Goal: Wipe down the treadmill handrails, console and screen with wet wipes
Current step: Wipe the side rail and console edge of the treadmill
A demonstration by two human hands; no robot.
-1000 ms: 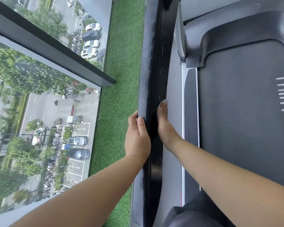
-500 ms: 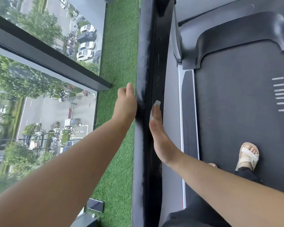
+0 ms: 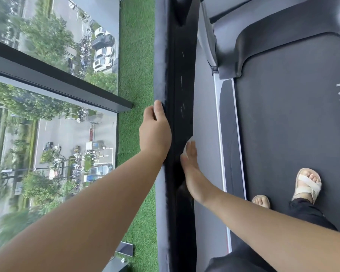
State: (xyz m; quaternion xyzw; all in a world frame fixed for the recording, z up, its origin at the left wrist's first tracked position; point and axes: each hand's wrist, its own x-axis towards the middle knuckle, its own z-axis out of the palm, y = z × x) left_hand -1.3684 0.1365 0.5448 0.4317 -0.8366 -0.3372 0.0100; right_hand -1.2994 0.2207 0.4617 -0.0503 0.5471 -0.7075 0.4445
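The black left handrail (image 3: 178, 79) of the treadmill runs from bottom to top through the middle of the view. My left hand (image 3: 155, 130) grips its outer left edge, fingers curled around it. My right hand (image 3: 190, 165) lies flat against the rail's inner right side and presses a white wet wipe (image 3: 187, 146) to it; only a small corner of the wipe shows at the fingertips. Console and screen are out of view.
The treadmill belt (image 3: 294, 118) lies to the right, with my sandalled feet (image 3: 306, 183) on it. Green artificial turf (image 3: 137, 55) runs left of the rail beside a floor-level window (image 3: 53, 114). A dark phone-like object (image 3: 125, 249) lies on the turf.
Both hands slid forward along the handrail from one second ago, then the right hand with the wipe drew slightly back. The camera tilted, bringing my feet into view.
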